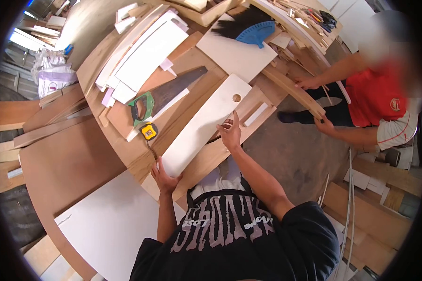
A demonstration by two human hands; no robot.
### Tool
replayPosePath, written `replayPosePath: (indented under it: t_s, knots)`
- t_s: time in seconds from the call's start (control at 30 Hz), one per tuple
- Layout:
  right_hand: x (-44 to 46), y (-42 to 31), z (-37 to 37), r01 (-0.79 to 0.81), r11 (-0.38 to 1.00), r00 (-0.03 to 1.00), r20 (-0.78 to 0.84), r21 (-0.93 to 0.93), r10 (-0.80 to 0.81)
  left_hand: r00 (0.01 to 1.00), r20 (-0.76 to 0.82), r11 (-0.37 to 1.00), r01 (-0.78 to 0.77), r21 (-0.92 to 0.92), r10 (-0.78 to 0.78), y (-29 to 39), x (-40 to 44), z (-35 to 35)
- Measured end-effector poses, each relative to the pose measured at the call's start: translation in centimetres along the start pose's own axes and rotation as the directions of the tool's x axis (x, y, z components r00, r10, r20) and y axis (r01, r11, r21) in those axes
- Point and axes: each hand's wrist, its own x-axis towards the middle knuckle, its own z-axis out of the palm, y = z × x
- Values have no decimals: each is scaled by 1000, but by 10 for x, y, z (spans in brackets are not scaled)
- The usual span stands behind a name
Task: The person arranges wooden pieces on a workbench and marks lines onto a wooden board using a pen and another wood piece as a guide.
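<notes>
A long white board (pixel 204 124) with a round hole near its far end lies slantwise across the wooden workbench (pixel 138 161). My left hand (pixel 164 177) is at the board's near end, fingers spread and thumb apart, touching its end. Beside the board's right edge, below the hole, is my right hand (pixel 229 133), its index finger extended and the others partly bent. A yellow tape measure (pixel 148 132) lies left of the board, its strip running toward my left hand. Beyond it is a handsaw (pixel 173 91) with a green handle.
White panels (pixel 150 51) are stacked at the bench's far left. A blue brush (pixel 256 33) lies on another white panel (pixel 234 51). At the right, a co-worker (pixel 375 93) in red holds a wooden strip (pixel 293 89). A large white sheet (pixel 112 225) is at lower left.
</notes>
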Motion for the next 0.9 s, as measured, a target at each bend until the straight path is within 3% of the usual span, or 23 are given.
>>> replayPosePath:
  t_s: [0.13,0.3,0.47,0.6,0.73,0.8,0.9]
  knots:
    - [4,2,38,26,998,1000,-12,-56,-27,993,62,992,96,82,-101,-23,17,-13]
    - [13,0,69,-5,998,1000,-22,-70,3,994,68,996,84,27,-85,-41,39,-24]
    - [-1,-23,76,-8,994,997,75,-107,16,998,50,999,38,5,-38,-60,58,-22]
    - [-19,-7,67,210,970,976,92,-126,-199,999,45,998,-3,-61,6,-73,62,-14]
    - [-41,-9,34,222,966,975,46,-130,-218,994,-12,994,-111,-1,111,-87,67,-8]
    - [-47,-3,12,240,904,968,18,-353,-250,988,-25,988,-153,-1,153,-87,69,-9]
    - [-57,9,-14,336,784,934,79,-523,-348,992,5,991,-124,-41,124,-77,69,-16]
